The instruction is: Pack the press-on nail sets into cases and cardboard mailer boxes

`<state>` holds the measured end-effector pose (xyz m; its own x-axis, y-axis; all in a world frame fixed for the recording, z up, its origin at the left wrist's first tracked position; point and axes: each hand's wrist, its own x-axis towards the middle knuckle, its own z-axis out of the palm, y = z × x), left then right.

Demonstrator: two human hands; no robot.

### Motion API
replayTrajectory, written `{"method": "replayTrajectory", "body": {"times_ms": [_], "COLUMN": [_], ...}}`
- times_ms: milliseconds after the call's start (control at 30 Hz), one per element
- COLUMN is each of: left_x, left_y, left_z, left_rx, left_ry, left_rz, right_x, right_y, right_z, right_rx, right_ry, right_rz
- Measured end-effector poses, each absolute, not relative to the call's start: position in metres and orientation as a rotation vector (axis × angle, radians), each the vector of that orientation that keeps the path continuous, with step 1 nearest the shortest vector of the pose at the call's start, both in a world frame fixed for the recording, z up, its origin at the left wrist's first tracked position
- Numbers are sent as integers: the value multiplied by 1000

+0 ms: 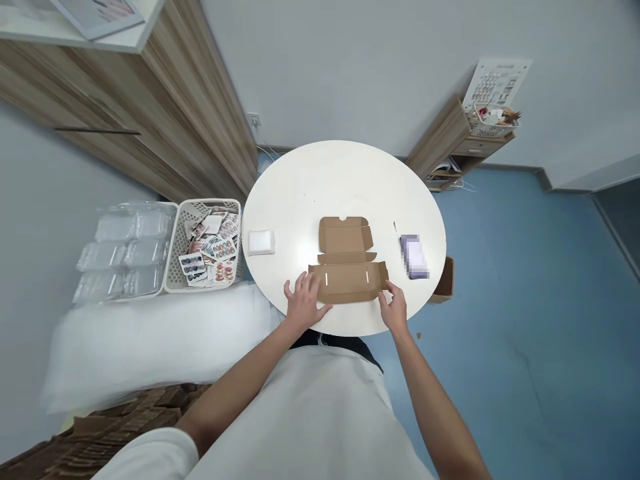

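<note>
Pale shirt front fills the bottom of the view, both bare forearms reaching up from it to the round white bench [345,173]. Left hand [303,303]: fingers [300,283] spread and flat, pressing on the left end of the flat cardboard box blank [347,267]; nothing gripped. Right hand [395,307]: fingers [391,288] loosely curled, tips touching the blank's right end flap; whether they pinch it cannot be told. Blank lies unfolded at the bench's near edge, between the two hands, its upper flaps pointing away from the person. Left of the bench, a white mesh basket [175,267] holds small printed cards; a small white packet [261,241] sits on the bench's left side. Right of the blank, a blurred purple item [415,257]. No writing readable anywhere.
</note>
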<state>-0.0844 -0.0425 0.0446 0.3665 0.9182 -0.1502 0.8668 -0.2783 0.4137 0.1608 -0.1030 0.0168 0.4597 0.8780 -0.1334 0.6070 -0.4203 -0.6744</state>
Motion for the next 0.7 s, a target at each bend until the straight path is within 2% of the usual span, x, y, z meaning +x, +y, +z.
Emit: {"method": "replayTrajectory", "body": {"times_ms": [233,333,467,700], "left_x": [-60,-47,-31,-19], "left_y": [-53,-52,-46,-31], "left_z": [30,25,22,16], "left_rx": [2292,2319,2337,2264], "left_ry": [1423,1434,1473,1602], "left_rz": [30,-16,-126,-194], "right_x": [171,183,201,214], "right_y": [-47,-14,27,69], "right_z": [27,27,18,-7], "right_rx": [-2103,-2096,-2063,-2023], "right_ry": [-1339,-1346,-1322,-1421], "right_rz": [721,857,1107,1217]}}
